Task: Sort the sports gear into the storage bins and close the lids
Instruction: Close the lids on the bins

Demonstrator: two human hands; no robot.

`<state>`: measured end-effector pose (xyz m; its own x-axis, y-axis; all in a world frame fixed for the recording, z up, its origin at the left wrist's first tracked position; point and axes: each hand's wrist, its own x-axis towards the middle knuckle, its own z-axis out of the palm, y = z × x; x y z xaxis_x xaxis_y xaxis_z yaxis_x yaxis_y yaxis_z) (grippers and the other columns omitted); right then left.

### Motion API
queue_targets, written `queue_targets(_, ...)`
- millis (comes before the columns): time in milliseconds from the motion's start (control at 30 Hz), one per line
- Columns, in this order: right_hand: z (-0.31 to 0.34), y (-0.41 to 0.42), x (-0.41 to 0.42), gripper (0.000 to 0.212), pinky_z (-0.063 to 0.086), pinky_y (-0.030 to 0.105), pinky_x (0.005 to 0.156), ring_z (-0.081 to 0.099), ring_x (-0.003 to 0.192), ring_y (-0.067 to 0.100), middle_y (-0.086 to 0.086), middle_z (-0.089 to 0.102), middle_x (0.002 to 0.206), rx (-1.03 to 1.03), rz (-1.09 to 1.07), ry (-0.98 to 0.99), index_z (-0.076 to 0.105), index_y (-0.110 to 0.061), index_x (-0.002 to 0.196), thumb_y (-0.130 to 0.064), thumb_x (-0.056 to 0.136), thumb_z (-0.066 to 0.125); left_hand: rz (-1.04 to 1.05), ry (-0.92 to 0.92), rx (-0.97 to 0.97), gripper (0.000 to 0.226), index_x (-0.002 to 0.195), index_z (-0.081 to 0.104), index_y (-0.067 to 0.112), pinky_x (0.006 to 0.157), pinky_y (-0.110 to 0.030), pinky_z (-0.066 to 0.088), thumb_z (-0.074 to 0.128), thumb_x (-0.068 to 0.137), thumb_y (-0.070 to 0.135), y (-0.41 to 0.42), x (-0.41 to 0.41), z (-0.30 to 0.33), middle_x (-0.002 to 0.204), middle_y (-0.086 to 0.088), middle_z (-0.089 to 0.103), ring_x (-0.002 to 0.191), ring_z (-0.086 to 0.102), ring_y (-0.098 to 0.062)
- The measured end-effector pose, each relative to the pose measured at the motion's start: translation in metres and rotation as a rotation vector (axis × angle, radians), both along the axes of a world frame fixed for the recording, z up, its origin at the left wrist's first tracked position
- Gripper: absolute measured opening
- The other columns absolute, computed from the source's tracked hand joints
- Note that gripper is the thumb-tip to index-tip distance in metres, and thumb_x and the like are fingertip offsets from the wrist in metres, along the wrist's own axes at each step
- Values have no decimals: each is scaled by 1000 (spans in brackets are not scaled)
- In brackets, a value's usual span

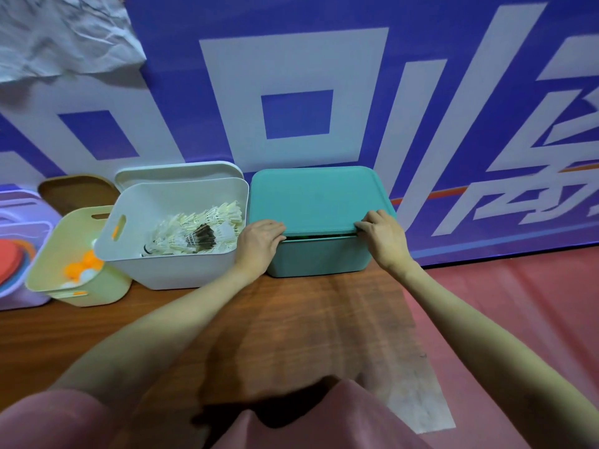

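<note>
Your two forearms bare to above the elbow, your left hand (pixel 261 243) and right hand (pixel 384 236) without gloves or rings, your loose pink garment (pixel 340 419) below.

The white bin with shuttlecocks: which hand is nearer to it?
Left. The left hand grips the teal lid right beside the white bin; the right hand grips its far corner.

A brown wooden surface (pixel 291 319) carries the teal bin (pixel 319 257); left of it stand the white bin (pixel 168 267), yellow bin (pixel 87 293) and purple bin (pixel 19 296).
</note>
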<state>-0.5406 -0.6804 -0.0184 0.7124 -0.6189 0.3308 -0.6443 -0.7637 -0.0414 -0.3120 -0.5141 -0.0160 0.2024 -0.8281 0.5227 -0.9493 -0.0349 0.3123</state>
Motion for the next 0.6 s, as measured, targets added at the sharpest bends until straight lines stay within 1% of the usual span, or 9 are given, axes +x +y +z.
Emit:
queue_targets(167,3,-2,2,9,31,29,47,47,66,24,3,53,70,10,32,-28,71,-11,74,-4,79,69,6,-20,-9,18,82,76,4,72,-34,59,82,66,-3,-3,3,5,84,-6,75,79,71,-24)
queue_targets(200,2,-1,2,8,31,28,47,47,67,23,3,53,70,11,40,-35,70,-11,75,-5,80,69,3,-23,-11,18,82,76,4,71,-33,58,82,66,-2,-3,5,5,84,-6,75,78,71,-24)
queue_targets(267,1,-2,1,5,39,32,47,48,71,24,4,54,75,33,54,-56,71,-10,81,-6,82,68,-2,-28,-18,19,83,77,4,72,-33,58,82,66,-2,-2,7,4,84,-6,75,78,71,-24)
queue_targets(333,-1,-3,0,7,46,38,52,50,76,26,6,56,81,72,70,-84,71,-8,90,-10,85,66,-6,-36,-20,19,83,77,4,72,-32,58,83,66,-1,-2,8,2,85,-5,75,78,71,-24)
queue_targets(433,-5,-3,-4,15,46,40,64,52,78,26,8,57,85,110,98,-194,71,-7,95,-18,91,62,2,-51,6,20,87,77,5,74,-33,57,82,68,2,-2,6,-5,87,-5,75,81,70,-25)
queue_targets(500,-9,-4,-5,19,44,40,76,54,88,29,11,58,94,171,-38,-329,69,-6,102,-18,94,57,3,-65,15,20,89,76,4,75,-34,57,82,70,2,-2,4,-9,89,-6,75,82,70,-26)
queue_targets(567,-12,-8,-4,29,39,40,91,51,106,33,16,55,113,274,-278,-453,60,-3,119,-20,96,51,4,-79,18,19,92,75,4,78,-34,55,80,73,4,-2,4,-12,92,-7,74,85,69,-26)
queue_targets(600,-13,-11,-3,36,36,40,97,47,115,33,18,52,122,363,-371,-501,53,-1,126,-21,97,49,6,-86,22,18,94,74,4,79,-34,54,78,77,6,-2,5,-14,95,-7,74,88,68,-26)
